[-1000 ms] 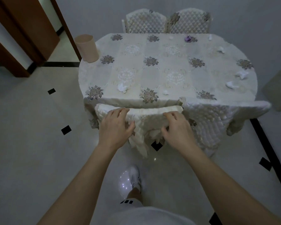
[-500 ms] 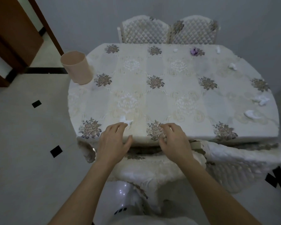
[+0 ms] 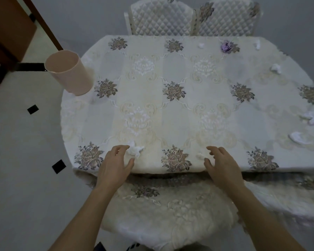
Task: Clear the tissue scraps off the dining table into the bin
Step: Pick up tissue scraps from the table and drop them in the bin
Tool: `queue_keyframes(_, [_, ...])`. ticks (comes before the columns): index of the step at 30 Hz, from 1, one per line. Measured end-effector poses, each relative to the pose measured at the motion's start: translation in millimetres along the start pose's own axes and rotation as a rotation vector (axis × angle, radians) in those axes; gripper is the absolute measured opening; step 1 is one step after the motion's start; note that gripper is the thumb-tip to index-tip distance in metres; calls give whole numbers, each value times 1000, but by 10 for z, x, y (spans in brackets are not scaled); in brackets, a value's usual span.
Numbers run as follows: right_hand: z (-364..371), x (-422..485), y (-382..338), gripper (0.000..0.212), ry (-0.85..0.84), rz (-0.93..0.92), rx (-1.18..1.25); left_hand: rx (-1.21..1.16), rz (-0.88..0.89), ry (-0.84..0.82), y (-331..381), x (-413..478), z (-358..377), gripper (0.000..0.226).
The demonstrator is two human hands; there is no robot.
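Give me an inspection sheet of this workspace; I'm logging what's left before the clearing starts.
Surface: dining table under a floral tablecloth.
Job's things: white tissue scraps lie at the near edge and, along the right side, and at the far edge; pink bin stands on the left corner.
Clutter: purple crumpled wad at the far edge.
Grippers: left hand open beside a scrap; right hand open, fingertips at a scrap; neither holds anything.
Cables: nothing seen.
Surroundings: quilted chairs behind, a cushioned chair in front.
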State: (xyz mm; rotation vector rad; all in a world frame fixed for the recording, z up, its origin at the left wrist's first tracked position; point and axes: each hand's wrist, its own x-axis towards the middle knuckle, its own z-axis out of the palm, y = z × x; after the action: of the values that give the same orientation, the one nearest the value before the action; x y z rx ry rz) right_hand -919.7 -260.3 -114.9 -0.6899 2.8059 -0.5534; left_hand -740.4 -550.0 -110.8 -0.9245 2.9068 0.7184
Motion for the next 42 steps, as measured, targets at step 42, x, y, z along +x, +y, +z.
queue_keyframes(42, [-128,273,-174,23,138,171,326,-467,-159,59,568,252,306,26])
